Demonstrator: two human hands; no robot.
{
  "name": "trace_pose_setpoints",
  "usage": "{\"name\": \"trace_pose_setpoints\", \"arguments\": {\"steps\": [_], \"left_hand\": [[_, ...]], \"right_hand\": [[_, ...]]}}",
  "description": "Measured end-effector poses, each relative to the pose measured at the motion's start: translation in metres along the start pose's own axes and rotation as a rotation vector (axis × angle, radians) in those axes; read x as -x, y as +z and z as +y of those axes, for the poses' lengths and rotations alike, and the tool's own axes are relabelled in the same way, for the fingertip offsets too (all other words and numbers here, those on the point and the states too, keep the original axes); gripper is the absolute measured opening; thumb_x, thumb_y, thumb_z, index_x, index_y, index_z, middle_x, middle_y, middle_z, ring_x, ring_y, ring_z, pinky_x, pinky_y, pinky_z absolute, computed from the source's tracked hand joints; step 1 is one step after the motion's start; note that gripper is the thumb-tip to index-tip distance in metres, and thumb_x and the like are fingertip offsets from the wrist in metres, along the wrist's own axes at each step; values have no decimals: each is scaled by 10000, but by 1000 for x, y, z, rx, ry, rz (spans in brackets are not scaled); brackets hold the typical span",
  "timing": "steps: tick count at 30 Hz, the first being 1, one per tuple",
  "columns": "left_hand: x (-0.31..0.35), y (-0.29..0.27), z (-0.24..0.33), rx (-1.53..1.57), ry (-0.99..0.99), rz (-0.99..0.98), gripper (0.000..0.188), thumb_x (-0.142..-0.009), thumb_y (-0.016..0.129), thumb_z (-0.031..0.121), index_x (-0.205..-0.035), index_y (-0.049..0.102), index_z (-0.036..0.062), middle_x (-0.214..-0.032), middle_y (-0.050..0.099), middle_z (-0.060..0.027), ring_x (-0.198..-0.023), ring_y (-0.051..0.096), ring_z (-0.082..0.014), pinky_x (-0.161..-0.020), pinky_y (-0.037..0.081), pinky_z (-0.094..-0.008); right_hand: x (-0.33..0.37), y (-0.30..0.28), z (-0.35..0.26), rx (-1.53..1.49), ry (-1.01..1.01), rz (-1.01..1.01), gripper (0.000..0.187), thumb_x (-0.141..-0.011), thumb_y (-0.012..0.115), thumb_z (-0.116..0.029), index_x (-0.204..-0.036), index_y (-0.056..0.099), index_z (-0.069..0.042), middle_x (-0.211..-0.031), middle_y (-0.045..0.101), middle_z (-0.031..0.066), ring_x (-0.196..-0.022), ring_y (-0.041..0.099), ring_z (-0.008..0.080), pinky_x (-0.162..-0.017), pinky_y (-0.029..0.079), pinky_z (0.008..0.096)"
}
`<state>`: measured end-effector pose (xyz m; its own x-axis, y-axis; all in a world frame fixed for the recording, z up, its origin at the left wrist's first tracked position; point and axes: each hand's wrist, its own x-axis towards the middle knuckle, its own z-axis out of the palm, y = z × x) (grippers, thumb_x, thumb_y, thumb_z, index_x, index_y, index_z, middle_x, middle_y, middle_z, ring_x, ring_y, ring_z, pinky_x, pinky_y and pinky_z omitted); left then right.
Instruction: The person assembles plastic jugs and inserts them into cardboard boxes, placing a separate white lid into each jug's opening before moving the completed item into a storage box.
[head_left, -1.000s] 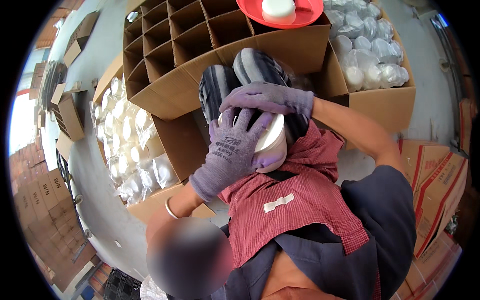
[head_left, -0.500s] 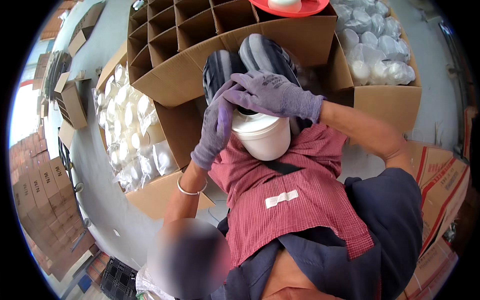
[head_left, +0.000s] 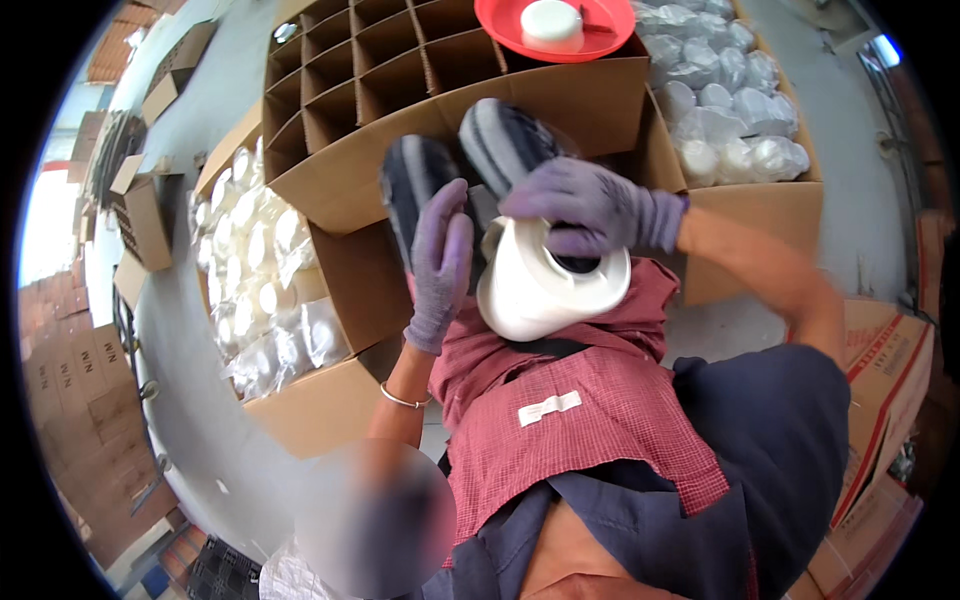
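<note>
A glossy white round container point(head_left: 530, 298) lies tilted on its side in my lap, its ringed top turned to the right. A dark middle shows inside that ring; I cannot tell whether it is an opening or a dark part. My right hand point(head_left: 590, 205), in a grey-purple glove, is closed over the container's upper rim, its fingers bent toward the dark middle. Left of the container stands my left hand point(head_left: 440, 260), gloved alike, with fingers stretched upward and held close to the container's side. Whether its palm touches the container is hidden.
In front stands a brown carton with cardboard dividers point(head_left: 390, 80). A red tray point(head_left: 490, 25) with a white round piece rests on its far right. Cartons of plastic-wrapped white pieces flank it, at left point(head_left: 255, 240) and right point(head_left: 730, 110). Printed cartons point(head_left: 880, 370) stand at right.
The container has gone from nearly upright to tilted, its top swinging right. My right hand moved right and down with it; my left hand came away from the right hand and straightened.
</note>
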<state>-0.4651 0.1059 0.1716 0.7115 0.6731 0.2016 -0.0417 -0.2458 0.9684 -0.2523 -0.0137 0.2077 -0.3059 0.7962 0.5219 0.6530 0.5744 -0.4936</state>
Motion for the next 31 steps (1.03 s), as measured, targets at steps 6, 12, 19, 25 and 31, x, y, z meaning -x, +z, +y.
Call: {"name": "trace_pose_setpoints", "arguments": {"steps": [6, 12, 19, 25, 31], "left_hand": [[24, 3, 4, -2, -539, -358, 258, -891, 664, 190, -1045, 619, -12, -876, 618, -51, -852, 568, -105, -767, 481, -265], [40, -4, 12, 242, -438, -386, 294, -882, 630, 157, -1115, 656, -20, -1116, 665, -65, -994, 617, -120, -839, 505, -277], [19, -15, -18, -193, -148, -524, 270, -916, 541, 146, -1076, 665, -33, -978, 715, -75, -827, 652, -115, -716, 522, -247], [-11, 6, 48, -251, 396, -298, 211, -816, 627, 50, -1004, 694, -17, -1080, 701, -114, -1045, 657, -243, -969, 472, -376], [-31, -2, 67, 19, -82, -218, 279, -937, 601, 213, -1129, 703, 39, -955, 726, -63, -843, 682, -130, -807, 527, -234]], "right_hand": [[88, 23, -81, -490, 670, 335, 510, -1008, 421, -388, -1361, 455, -21, -1378, 467, 150, -1272, 451, 263, -1106, 307, 385], [79, 70, -80, -415, 976, 516, 528, -1025, 361, -363, -1426, 363, -18, -1418, 401, 161, -1305, 413, 290, -1123, 278, 369], [47, 31, -51, -325, 420, 343, 479, -943, 456, -297, -1312, 467, 8, -1305, 478, 186, -1209, 477, 320, -1072, 326, 399], [50, 8, -41, -980, 1193, 762, 468, -1021, 370, -390, -1330, 480, -56, -1365, 472, 141, -1247, 456, 289, -1074, 347, 375], [53, -11, -39, -127, 314, 421, 740, -938, 431, -602, -1483, 310, -116, -1488, 360, 161, -1426, 241, 364, -1172, 162, 457]]}}
